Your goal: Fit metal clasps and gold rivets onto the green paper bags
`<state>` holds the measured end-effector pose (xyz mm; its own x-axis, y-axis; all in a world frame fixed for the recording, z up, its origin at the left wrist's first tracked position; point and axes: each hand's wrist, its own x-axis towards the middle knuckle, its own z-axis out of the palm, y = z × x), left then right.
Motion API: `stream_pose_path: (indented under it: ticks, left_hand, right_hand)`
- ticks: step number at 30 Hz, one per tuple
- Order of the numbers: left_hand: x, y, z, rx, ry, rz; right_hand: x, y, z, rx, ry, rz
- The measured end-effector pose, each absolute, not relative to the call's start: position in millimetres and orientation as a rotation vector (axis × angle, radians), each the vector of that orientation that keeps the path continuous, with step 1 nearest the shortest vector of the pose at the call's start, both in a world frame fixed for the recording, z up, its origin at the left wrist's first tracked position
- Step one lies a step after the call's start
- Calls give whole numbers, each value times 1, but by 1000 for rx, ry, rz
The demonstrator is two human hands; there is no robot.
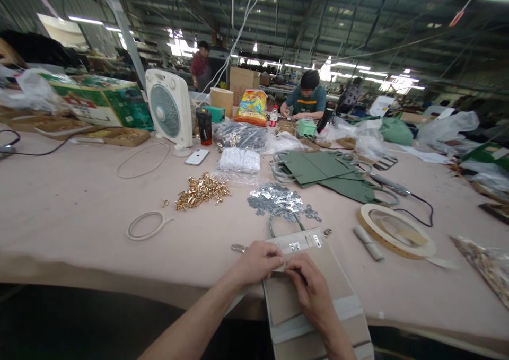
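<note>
A flat beige bag panel (pixel 338 280) with pale strips lies over the table's front edge, its lower part hanging down. A thin green loop handle (pixel 271 222) rises from its far end. Small silver metal plates (pixel 294 247) sit on the panel's pale top strip. Above the panel, my left hand (pixel 260 262) and my right hand (pixel 312 286) meet with fingertips pinched together. What the fingertips hold is too small and hidden to make out. A small metal piece (pixel 238 248) lies left of the panel, and another metal fitting (pixel 327 233) lies at its far right corner.
Beyond are a heap of silver plates (pixel 274 198), gold-coloured fittings (pixel 201 191) and stacked green panels (pixel 314 167). Tape rolls (pixel 368 217) and a grey rolled piece (pixel 368 243) lie right. A phone (pixel 197 157) and fan (pixel 169 108) stand left. A co-worker (pixel 308 97) sits opposite.
</note>
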<state>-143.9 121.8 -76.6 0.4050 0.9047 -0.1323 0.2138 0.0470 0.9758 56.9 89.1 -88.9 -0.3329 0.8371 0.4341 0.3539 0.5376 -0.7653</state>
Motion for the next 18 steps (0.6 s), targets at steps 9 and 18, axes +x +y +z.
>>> stream_pose_path:
  ticks: [9, 18]
  left_hand:
    - [-148, 117, -74, 1506, 984, 728]
    - [-149, 114, -79, 1581, 986, 780]
  right_hand:
    - [133, 123, -77, -1215, -1407, 686]
    - [159, 173, -39, -1234, -1816, 919]
